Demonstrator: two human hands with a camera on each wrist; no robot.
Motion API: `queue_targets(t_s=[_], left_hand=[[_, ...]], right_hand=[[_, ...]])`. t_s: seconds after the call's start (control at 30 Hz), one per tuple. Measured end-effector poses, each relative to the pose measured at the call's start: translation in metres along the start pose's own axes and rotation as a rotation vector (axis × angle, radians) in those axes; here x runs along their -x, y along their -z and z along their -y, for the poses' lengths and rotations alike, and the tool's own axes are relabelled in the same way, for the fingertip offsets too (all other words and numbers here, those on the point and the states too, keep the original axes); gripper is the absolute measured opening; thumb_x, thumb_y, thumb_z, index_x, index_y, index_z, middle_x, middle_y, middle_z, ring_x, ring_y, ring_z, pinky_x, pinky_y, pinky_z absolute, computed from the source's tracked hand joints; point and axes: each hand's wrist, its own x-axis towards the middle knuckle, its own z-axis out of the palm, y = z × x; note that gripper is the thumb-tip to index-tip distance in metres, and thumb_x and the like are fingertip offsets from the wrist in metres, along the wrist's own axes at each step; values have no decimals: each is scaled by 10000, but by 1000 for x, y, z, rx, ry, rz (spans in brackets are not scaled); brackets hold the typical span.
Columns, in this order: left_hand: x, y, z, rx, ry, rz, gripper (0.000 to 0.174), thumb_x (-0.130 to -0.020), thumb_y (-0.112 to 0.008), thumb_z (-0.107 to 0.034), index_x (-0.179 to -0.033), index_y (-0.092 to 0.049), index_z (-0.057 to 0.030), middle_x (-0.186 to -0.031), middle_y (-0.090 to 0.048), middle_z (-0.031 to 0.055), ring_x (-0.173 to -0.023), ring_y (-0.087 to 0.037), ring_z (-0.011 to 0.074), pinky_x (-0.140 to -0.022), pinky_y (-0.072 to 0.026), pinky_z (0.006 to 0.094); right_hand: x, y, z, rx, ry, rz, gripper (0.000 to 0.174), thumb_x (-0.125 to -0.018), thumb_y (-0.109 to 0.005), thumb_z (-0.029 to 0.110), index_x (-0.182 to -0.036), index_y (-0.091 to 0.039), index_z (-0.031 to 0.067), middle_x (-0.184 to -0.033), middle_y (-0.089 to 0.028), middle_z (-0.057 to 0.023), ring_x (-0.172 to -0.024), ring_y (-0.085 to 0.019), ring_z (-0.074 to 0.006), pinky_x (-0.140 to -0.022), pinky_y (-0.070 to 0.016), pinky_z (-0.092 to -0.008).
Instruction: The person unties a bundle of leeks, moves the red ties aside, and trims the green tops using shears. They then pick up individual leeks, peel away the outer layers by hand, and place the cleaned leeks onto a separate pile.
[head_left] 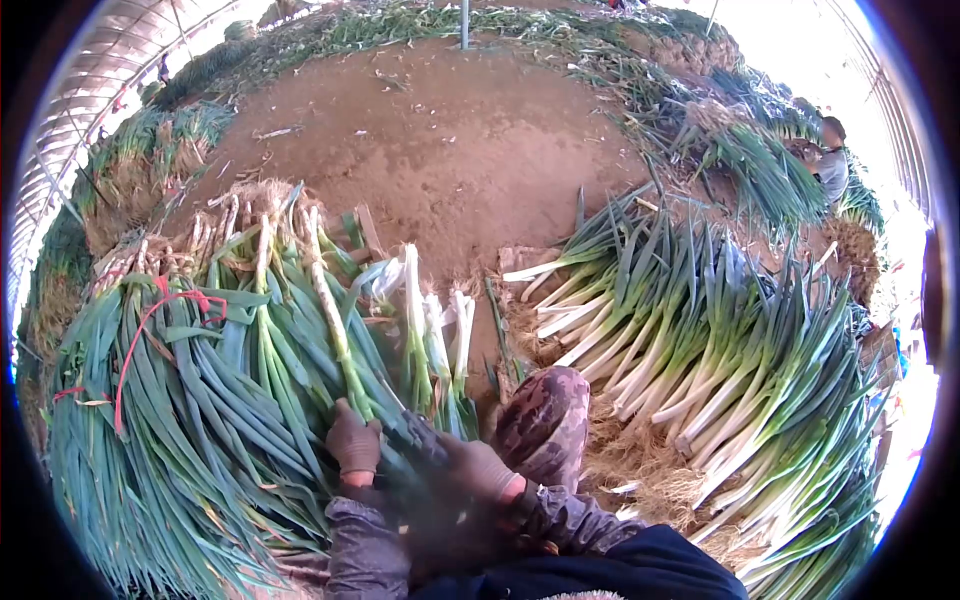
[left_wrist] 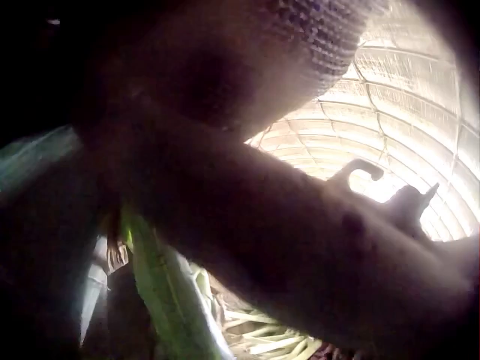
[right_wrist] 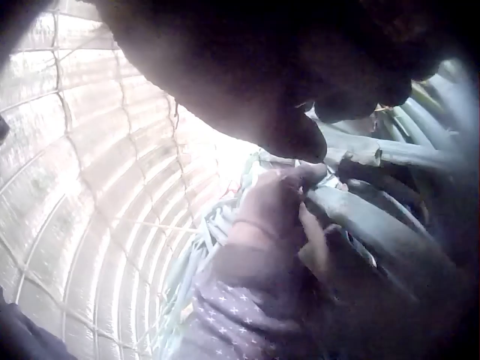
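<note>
Long leeks [head_left: 215, 380] lie in a thick pile on the left, roots away from the person. My left hand [head_left: 355, 440], in a brownish knit glove, grips one leek [head_left: 335, 320] low on its green part, its pale stem pointing forward. Just right of it, my gloved right hand [head_left: 480, 470] reaches across with its fingers curled on the leaves; the dark front part is blurred. In the right wrist view the left hand [right_wrist: 270, 202] is close beside leek leaves [right_wrist: 375, 225], under the dark right hand [right_wrist: 300, 82]. The left wrist view is mostly dark, with one leaf [left_wrist: 169, 292] showing.
A few trimmed white leeks [head_left: 415, 310] stand by the pile. On the right, a long row of cleaned leeks [head_left: 690, 370] lies fanned out near loose roots [head_left: 640, 460]. A knee [head_left: 545, 425] is between both piles. Bare soil [head_left: 430, 150] stretches ahead; another person [head_left: 832, 165] is far right.
</note>
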Motion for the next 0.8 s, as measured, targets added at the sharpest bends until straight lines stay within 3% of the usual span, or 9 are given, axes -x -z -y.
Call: queue_targets(t_s=[0.03, 0.2, 0.27, 0.3, 0.37, 0.4, 0.43, 0.73, 0.8], left_hand=[[-2, -12, 13, 53, -162, -108, 472, -790, -714, -266, -1150, -488, -60, -918, -689, 234, -897, -659, 448, -797, -503, 537], [-48, -53, 35, -32, -84, -33, 280, -884, -632, -231, -1088, -570, -49, -938, -694, 232, -889, -667, 442, -767, -517, 532], [-37, -39, 18, -94, -61, 1, 215, -919, -586, -207, -1071, -603, -56, -943, -703, 209, -892, -694, 396, -749, -555, 497], [-41, -47, 26, -53, -81, 5, 267, -910, -589, -241, -1088, -567, -44, -979, -682, 245, -911, -659, 453, -782, -510, 555], [-41, -41, 25, -26, -54, -34, 258, -908, -589, -255, -1097, -547, -84, -884, -686, 235, -864, -659, 458, -729, -502, 562], [-40, -36, 22, -95, -69, -39, 262, -915, -584, -230, -1105, -521, -61, -860, -700, 211, -843, -687, 414, -740, -532, 524], [-40, -37, 24, -87, -87, -71, 234, -913, -583, -228, -1064, -521, -61, -826, -696, 216, -813, -684, 427, -726, -528, 538], [-46, -46, 26, -17, -71, -140, 172, -937, -526, -215, -980, -560, -53, -813, -692, 247, -794, -687, 437, -702, -533, 555], [-46, -48, 26, -3, -50, -136, 168, -931, -539, -220, -989, -574, -66, -816, -689, 246, -798, -678, 444, -713, -520, 563]], right_hand=[[3, -5, -4, 16, -9, 0, 524, -821, -682, 303, -1284, -552, 93, -904, -672, -253, -865, -657, -443, -759, -523, -478], [8, -6, -13, -22, -19, -35, 502, -817, -704, 277, -1253, -572, 68, -860, -680, -240, -790, -692, -388, -705, -541, -444], [3, -15, -32, -141, 50, -55, 498, -809, -713, 252, -1241, -577, 46, -832, -680, -235, -765, -703, -350, -679, -549, -417], [6, -17, -30, -114, 24, -48, 493, -809, -713, 253, -1235, -577, 45, -820, -678, -237, -761, -700, -365, -674, -548, -430], [10, -25, -22, -8, 42, -58, 480, -810, -713, 261, -1217, -576, 47, -799, -674, -241, -754, -688, -402, -669, -543, -464], [14, -26, -21, 80, 78, -82, 472, -810, -714, 268, -1205, -575, 50, -789, -671, -244, -751, -679, -423, -668, -538, -483], [20, -29, -19, 110, 64, -56, 446, -818, -708, 280, -1178, -573, 55, -778, -664, -250, -753, -660, -452, -672, -527, -514], [4, -42, -24, 228, 122, -99, 362, -806, -682, 243, -1102, -563, 73, -740, -646, -251, -720, -642, -460, -647, -511, -543], [-14, -40, -20, 219, 19, -63, 405, -783, -704, 240, -1137, -606, 70, -804, -659, -252, -800, -642, -460, -700, -521, -510]])
